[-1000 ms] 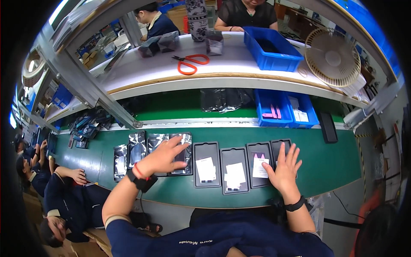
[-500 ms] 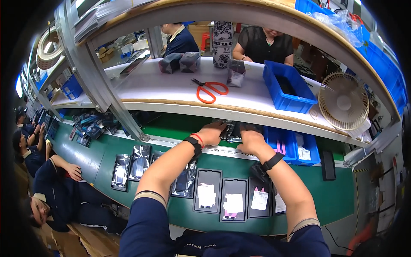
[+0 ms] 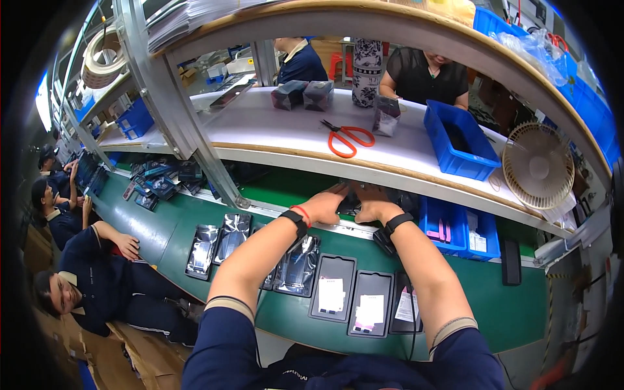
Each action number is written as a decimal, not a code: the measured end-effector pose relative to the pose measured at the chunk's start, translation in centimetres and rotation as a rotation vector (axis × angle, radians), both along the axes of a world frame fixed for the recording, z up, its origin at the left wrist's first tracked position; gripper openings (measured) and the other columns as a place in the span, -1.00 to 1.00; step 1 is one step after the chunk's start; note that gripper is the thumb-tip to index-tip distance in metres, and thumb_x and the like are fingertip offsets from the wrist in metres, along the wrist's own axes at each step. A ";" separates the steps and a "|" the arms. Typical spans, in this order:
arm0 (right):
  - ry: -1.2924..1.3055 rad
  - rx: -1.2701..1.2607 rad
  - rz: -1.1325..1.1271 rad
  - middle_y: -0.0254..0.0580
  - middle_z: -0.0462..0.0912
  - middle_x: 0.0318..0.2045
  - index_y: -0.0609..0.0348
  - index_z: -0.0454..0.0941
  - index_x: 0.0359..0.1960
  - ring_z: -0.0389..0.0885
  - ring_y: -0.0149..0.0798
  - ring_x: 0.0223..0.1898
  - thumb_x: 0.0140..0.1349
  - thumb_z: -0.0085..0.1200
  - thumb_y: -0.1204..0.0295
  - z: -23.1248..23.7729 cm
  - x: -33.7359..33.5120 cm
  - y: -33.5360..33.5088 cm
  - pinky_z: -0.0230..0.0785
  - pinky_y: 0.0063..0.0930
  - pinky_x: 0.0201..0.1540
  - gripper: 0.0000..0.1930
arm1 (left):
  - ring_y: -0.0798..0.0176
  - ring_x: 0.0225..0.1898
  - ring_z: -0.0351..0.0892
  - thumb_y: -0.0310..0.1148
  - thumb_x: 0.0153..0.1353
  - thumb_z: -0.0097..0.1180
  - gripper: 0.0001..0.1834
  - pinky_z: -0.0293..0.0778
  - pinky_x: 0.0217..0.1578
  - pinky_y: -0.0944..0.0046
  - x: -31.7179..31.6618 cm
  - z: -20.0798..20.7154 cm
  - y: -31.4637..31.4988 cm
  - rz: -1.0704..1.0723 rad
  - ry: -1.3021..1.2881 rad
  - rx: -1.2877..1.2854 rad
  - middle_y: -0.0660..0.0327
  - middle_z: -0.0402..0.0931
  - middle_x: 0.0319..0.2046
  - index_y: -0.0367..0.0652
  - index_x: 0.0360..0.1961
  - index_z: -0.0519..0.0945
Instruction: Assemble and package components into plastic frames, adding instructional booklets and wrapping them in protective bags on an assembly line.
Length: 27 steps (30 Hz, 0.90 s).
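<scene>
My left hand (image 3: 323,205) and my right hand (image 3: 377,203) both reach under the front edge of the raised shelf. Between and beneath them lie dark items in shiny plastic bags (image 3: 351,203), largely hidden by my hands and the shelf. On each hand the thumb stands apart from the stretched fingers, whose tips are shadowed. Close to me on the green bench are open black trays (image 3: 333,268) holding white paper slips (image 3: 330,294). Further left, several black trays are covered in clear plastic, such as the bagged tray (image 3: 297,266).
Blue bins (image 3: 442,224) with pink pieces and white slips stand right of my hands. On the shelf are orange-handled scissors (image 3: 351,140), a blue bin (image 3: 461,146) and a fan (image 3: 538,166). A metal post (image 3: 218,172) rises left. Co-workers sit left and across.
My head view has shifted, so the scene sits further right and lower. My hands remain at the bagged items beneath the shelf, with the right hand reaching deeper and closer to the left.
</scene>
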State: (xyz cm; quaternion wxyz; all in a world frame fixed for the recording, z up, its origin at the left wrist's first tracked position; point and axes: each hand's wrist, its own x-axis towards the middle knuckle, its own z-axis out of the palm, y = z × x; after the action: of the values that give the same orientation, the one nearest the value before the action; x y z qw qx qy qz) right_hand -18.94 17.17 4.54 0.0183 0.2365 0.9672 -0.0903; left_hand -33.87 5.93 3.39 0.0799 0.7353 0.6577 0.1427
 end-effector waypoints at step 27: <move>0.386 0.101 0.114 0.18 0.56 -0.20 0.24 0.49 -0.13 0.51 0.14 -0.12 0.03 -0.08 0.56 2.5 2.6 -5.0 0.37 -0.11 -0.05 -0.69 | -0.23 0.28 0.04 -0.01 0.14 0.00 -0.24 -0.05 0.23 -0.17 13.4 -2.0 -22.4 0.021 0.131 0.011 -0.27 0.05 0.23 -0.16 0.28 0.12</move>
State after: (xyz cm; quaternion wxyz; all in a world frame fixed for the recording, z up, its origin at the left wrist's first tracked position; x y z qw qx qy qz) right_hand -16.31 12.16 7.02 -0.1742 0.1602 0.9680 -0.0840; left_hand -20.48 -16.43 1.43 0.0314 0.7365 0.6684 0.0986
